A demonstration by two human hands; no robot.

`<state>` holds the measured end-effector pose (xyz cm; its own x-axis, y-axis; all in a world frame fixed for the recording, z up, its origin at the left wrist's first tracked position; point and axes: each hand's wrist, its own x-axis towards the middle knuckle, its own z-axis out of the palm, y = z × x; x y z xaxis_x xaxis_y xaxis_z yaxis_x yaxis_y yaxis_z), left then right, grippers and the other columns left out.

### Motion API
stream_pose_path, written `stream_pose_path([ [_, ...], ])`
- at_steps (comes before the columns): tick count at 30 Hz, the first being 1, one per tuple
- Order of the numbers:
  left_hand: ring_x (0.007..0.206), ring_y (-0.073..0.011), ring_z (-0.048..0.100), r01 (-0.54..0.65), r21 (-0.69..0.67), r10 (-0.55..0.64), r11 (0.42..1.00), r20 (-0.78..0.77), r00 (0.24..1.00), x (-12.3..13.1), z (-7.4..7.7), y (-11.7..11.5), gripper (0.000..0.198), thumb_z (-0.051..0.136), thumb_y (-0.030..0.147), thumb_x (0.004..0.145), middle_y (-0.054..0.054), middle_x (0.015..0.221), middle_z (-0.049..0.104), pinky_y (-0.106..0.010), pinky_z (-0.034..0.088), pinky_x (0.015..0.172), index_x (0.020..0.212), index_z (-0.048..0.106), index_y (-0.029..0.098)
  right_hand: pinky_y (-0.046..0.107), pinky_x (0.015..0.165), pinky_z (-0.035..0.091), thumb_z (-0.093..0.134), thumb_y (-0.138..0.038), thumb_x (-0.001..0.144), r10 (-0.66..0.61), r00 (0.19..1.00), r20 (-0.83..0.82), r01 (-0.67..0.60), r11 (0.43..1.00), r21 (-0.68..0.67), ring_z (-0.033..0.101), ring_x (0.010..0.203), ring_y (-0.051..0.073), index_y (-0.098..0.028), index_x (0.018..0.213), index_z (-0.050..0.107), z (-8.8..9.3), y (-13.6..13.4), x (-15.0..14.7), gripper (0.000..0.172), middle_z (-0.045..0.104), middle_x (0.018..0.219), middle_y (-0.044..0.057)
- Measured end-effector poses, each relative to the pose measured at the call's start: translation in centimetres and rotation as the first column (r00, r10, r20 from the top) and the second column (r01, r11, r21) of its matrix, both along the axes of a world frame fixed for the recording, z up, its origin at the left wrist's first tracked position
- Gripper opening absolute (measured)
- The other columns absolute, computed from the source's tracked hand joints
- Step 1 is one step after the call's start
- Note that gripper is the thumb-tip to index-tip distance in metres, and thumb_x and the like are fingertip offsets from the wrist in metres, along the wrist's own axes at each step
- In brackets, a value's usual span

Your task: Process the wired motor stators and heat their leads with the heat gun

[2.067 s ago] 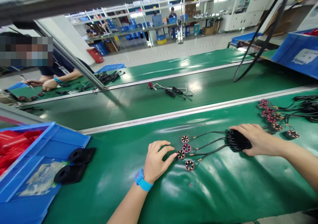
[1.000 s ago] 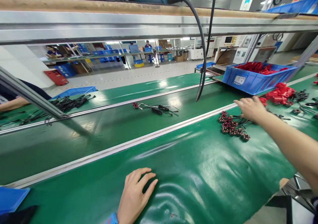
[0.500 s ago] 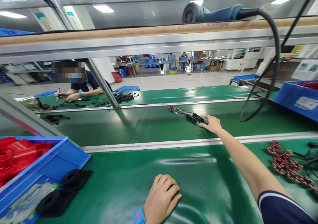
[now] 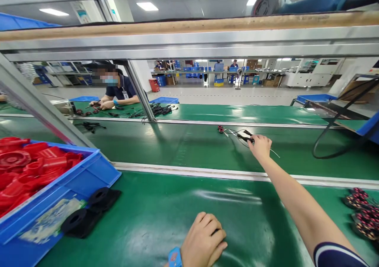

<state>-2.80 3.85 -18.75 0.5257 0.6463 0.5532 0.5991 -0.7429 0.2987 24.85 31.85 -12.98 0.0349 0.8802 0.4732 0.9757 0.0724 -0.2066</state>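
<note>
Stretched far forward over the sunken green belt, my right hand point(image 4: 261, 145) is closed on a bundled black cable point(image 4: 245, 136). Thin wires lead from this bundle to a small dark-red wound coil point(image 4: 220, 129) on its left, and a pale wire end sticks out below my hand. My left hand point(image 4: 204, 237), with a blue watch point(image 4: 175, 256) at the wrist, rests on the near green mat point(image 4: 154, 208). Its fingers are loosely bent, with the thumb apart. A small dark spot shows between the fingers; I cannot tell what it is.
Red plastic parts fill a blue bin point(image 4: 97, 168) at left, with black blocks point(image 4: 81, 221) beside it. More wound coils point(image 4: 363, 215) lie at right. A metal rail point(image 4: 189, 42) crosses overhead, and a cable loop point(image 4: 318, 152) hangs at right. A co-worker point(image 4: 121, 89) sits across the belt.
My right hand has closed on the black cable and raised it slightly. The view has shifted, so the scene sits differently in the picture. My left hand stays on the mat.
</note>
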Motion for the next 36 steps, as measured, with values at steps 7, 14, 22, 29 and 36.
stream_pose_path([
  [7,0.091,-0.0198,0.054,0.010,-0.068,-0.012,0.998,-0.033,0.999,0.0,0.6,-0.4,0.010,0.066,0.023,0.089,0.000,0.091,0.062,-0.038,0.036,0.081,0.096,0.059,0.021,0.033,0.072,0.048,0.049,-0.040,0.092,0.168,0.980,-0.109,-0.158,0.983,0.092,0.062,0.081,0.019,-0.021,0.104,0.064,3.2,-3.5,-0.4,0.028,0.059,0.118,0.008],
  [14,0.091,-0.0212,0.055,0.018,-0.073,-0.021,0.997,-0.049,0.999,-0.1,1.4,-0.6,0.011,0.065,0.025,0.091,-0.002,0.093,0.063,-0.039,0.036,0.083,0.100,0.060,0.021,0.032,0.068,0.050,0.051,-0.040,0.090,0.307,0.944,-0.118,-0.284,0.942,0.181,0.062,0.071,0.017,-0.022,0.094,0.063,2.6,-11.3,1.5,0.023,0.062,0.111,0.007],
  [22,0.099,-0.0222,0.059,-0.053,-0.359,0.108,0.932,0.135,0.985,0.9,3.2,1.5,0.028,0.059,0.035,0.094,-0.005,0.113,0.061,-0.039,0.048,0.087,0.120,0.057,0.025,0.031,0.066,0.053,0.054,-0.046,0.092,0.222,0.926,-0.305,-0.163,0.965,0.207,0.061,0.077,0.018,-0.023,0.092,0.061,1.4,-21.7,6.7,0.024,0.062,0.101,0.005],
  [29,0.110,-0.0246,0.059,-0.237,-0.413,0.227,0.879,-0.072,0.971,7.6,3.5,15.5,0.052,0.067,0.030,0.088,-0.013,0.130,0.049,-0.038,0.048,0.098,0.134,0.046,0.016,0.030,0.062,0.050,0.058,-0.054,0.087,0.058,0.894,-0.444,0.014,0.987,0.158,0.058,0.067,0.016,-0.021,0.089,0.065,-1.0,-25.4,9.6,0.034,0.063,0.093,0.005],
  [36,0.111,-0.0272,0.058,-0.305,-0.419,0.195,0.855,-0.286,0.938,14.4,3.7,25.3,0.053,0.064,0.033,0.093,-0.013,0.127,0.054,-0.049,0.049,0.097,0.139,0.043,0.017,0.028,0.061,0.050,0.060,-0.055,0.085,0.112,0.852,-0.512,-0.010,0.980,0.198,0.059,0.066,0.015,-0.019,0.086,0.065,-2.8,-24.4,11.4,0.036,0.063,0.090,0.004],
])
